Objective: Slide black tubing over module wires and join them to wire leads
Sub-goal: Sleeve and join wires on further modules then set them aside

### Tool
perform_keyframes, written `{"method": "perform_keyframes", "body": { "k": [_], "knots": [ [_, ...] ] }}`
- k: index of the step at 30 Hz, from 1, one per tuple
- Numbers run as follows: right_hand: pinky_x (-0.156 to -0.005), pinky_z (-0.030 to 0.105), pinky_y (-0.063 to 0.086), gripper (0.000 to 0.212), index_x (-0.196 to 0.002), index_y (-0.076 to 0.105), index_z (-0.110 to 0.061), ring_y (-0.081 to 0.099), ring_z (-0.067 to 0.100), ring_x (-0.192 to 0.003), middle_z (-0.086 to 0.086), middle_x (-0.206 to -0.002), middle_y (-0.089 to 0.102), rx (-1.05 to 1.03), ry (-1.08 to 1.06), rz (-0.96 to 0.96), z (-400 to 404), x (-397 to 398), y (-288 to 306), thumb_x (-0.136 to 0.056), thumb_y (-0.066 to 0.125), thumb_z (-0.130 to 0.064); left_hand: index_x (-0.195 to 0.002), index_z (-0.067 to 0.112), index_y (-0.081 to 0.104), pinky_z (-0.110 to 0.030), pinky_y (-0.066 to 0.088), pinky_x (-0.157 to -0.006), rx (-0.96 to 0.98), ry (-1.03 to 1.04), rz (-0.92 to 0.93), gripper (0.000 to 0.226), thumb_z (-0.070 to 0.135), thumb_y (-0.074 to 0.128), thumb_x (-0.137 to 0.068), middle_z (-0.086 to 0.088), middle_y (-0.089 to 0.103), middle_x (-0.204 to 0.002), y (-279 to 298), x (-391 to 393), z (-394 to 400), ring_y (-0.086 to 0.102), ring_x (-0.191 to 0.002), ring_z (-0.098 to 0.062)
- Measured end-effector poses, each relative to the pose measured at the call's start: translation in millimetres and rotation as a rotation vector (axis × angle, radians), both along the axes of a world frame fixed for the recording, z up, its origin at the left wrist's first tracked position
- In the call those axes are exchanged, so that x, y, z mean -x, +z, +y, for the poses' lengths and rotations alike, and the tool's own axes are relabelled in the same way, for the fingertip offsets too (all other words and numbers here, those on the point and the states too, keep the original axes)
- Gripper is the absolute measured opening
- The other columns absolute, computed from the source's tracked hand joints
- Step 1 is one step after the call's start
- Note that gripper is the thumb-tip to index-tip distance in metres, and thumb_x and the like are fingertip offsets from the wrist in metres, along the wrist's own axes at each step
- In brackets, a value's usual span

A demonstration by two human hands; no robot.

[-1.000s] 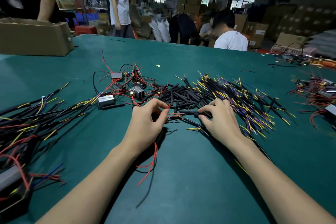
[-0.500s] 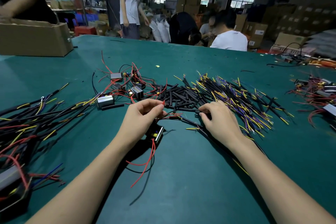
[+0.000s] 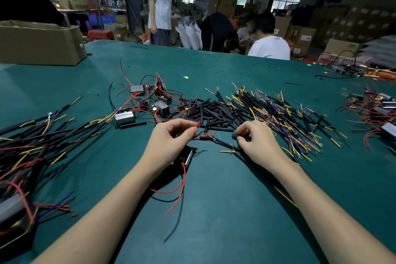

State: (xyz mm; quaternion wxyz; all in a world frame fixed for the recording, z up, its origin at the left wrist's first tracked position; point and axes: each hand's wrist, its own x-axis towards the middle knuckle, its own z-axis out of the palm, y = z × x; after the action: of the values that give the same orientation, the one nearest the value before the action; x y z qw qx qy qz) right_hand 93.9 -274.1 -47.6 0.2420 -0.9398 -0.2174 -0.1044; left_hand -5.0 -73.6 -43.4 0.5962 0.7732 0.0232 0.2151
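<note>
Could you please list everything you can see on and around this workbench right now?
Table: one, green, fills the foreground.
Black tubing pieces: a pile, black, centre, beyond the hands.
Wire leads: a heap, black with yellow and purple ends, right of centre.
Modules: several, silver and black with red wires, left of centre.
Finished harnesses: a heap, black, far left.
Cardboard box: one, brown, back left.
People: several, beyond the table's far edge.
Left hand: pinches a red module wire.
Right hand: pinches a black tubing piece.
</note>
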Motion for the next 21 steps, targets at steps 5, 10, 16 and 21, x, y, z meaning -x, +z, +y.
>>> {"method": "perform_keyframes", "body": {
  "k": [5, 10, 16, 21],
  "knots": [
    [-0.085, 0.035, 0.044, 0.012, -0.096, 0.065, -0.018, 0.05, 0.023, -0.103, 0.002, -0.097, 0.06, 0.044, 0.012, -0.035, 0.2, 0.5, 0.7, -0.09, 0.056, -0.012, -0.089, 0.015, 0.073, -0.027, 0.044, -0.07, -0.04, 0.017, -0.017, 0.007, 0.014, 0.067, -0.087, -0.015, 0.071, -0.083, -1.2, 0.6, 0.5, 0.056, -0.072, -0.014],
    [-0.08, 0.034, 0.042, 0.019, -0.106, 0.065, -0.008, 0.052, 0.026, -0.103, 0.009, -0.105, 0.058, 0.17, 0.01, -0.131, 1.5, 3.6, 1.6, -0.094, 0.051, -0.011, -0.087, 0.013, 0.074, -0.01, 0.037, -0.058, -0.107, 0.036, -0.041, 0.006, 0.014, 0.068, -0.087, 0.013, 0.062, -0.062, -1.6, 0.3, -0.9, 0.048, -0.056, 0.003],
    [-0.071, 0.03, 0.042, 0.006, -0.094, 0.059, -0.011, 0.053, 0.021, -0.093, 0.003, -0.097, 0.057, 0.128, -0.024, -0.142, -0.6, 4.2, 3.2, -0.091, 0.054, -0.013, -0.085, 0.014, 0.074, -0.009, 0.041, -0.061, -0.128, 0.052, -0.065, 0.004, 0.012, 0.07, -0.085, 0.01, 0.065, -0.067, -0.1, 2.2, -3.0, 0.052, -0.059, 0.003],
    [-0.063, 0.021, 0.05, 0.021, -0.104, 0.063, -0.012, 0.063, 0.012, -0.065, 0.002, -0.074, 0.061, -0.715, 0.122, 0.186, 13.2, 13.0, 17.2, -0.088, 0.059, 0.002, -0.079, 0.019, 0.073, -0.021, 0.047, -0.069, -0.191, 0.064, -0.117, 0.011, 0.008, 0.072, -0.081, 0.003, 0.07, -0.073, 0.0, 3.0, -6.9, 0.058, -0.066, -0.005]
  ]
}}
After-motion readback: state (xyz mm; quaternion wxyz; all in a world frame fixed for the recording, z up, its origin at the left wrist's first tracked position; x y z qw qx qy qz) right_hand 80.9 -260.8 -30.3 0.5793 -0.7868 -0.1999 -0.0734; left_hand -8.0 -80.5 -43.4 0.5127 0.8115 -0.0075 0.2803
